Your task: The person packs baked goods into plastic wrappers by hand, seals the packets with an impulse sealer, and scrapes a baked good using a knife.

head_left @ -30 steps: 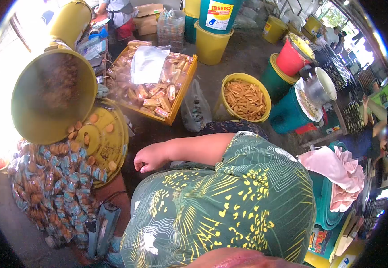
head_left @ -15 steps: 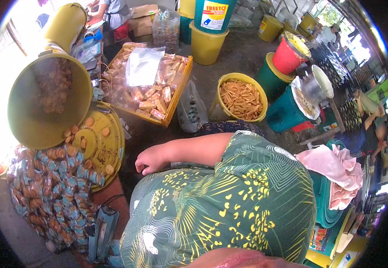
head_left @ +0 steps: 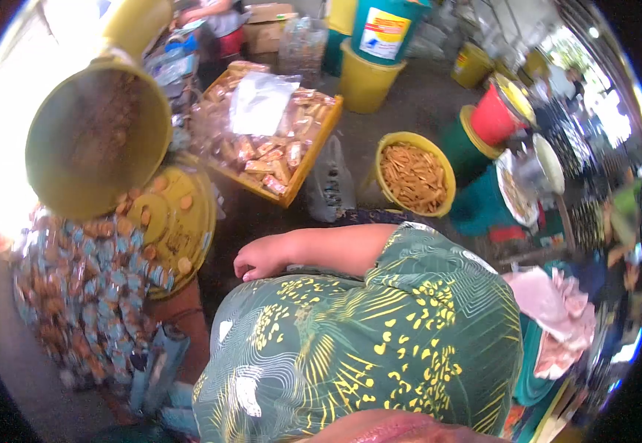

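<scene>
My right hand hangs near the front of my green patterned shirt, its fingers loosely bent and slightly apart. I see nothing in it. My left hand is out of view. Closest to the right hand is a yellow lid with several round brown pieces on it. A large yellow bucket lies tipped on its side above the lid, brown pieces inside. Below it sits a big heap of clear-and-blue wrapped packets. A blue-grey device, blurred, stands beside the heap.
A yellow crate holds wrapped packs under a plastic sheet. Beyond it is a yellow bucket of brown sticks. Stacked buckets stand at the back. A pink cloth drapes over teal containers at right. Another person is at upper left.
My view has turned slightly, so the crate and buckets appear further right. The right hand stays by the shirt, its fingers a little more bent.
</scene>
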Tool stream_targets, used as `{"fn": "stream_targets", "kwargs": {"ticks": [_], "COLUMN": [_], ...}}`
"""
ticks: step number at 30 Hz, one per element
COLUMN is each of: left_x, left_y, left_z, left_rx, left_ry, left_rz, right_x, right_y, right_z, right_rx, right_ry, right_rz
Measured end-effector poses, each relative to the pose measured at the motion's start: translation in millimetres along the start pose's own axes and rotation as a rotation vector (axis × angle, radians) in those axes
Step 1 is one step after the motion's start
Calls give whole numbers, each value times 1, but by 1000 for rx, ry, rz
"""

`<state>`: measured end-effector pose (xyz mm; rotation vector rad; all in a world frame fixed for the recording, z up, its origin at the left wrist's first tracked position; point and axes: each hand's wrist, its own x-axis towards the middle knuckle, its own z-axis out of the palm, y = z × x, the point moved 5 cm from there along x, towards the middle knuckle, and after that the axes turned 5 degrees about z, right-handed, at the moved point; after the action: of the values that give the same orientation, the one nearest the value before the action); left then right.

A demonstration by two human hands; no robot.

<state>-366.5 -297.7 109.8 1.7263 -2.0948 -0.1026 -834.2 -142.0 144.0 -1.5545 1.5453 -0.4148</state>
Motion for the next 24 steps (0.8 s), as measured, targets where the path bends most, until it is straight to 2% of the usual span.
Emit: {"fn": "stream_targets", "kwargs": {"ticks": [3, 7, 10, 11, 12, 13, 15, 17, 19, 22, 24], "left_x": [-36, -125, -171, -175, -171, -164, -135, -109, -100, -103, -97], "left_y": [-48, -95, -90, -78, -61, -48, 20, 92, 154, 230, 279], "left_z": [-37, -99, -141, -154, -169, -177, -232, -282, -333, -375, -373], "left_rx": [33, 107, 176, 165, 129, -368, -20, -204, -241, -160, -129], "left_ry": [72, 210, 364, 445, 541, 764, 826, 897, 830, 570, 340], "left_rz": [-88, -240, -274, -255, -230, -294, 67, 301, 657, 1062, 1213], "right_x": [10, 31, 39, 41, 45, 48, 57, 68, 68, 77, 77], "right_y": [-10, -22, -44, -54, -60, -69, -82, -94, -111, -132, -148], "right_z": [-4, -12, -21, -25, -25, -27, -24, -23, -26, -26, -30], "right_rx": [-41, -96, 15, -20, -24, -21, 3, -13, -6, -95, -129], "right_ry": [-68, -35, -71, -59, -17, -37, -61, -51, -92, -139, -161], "right_rz": [-43, -184, -112, -150, -179, -191, -226, -358, -380, -473, -546]}}
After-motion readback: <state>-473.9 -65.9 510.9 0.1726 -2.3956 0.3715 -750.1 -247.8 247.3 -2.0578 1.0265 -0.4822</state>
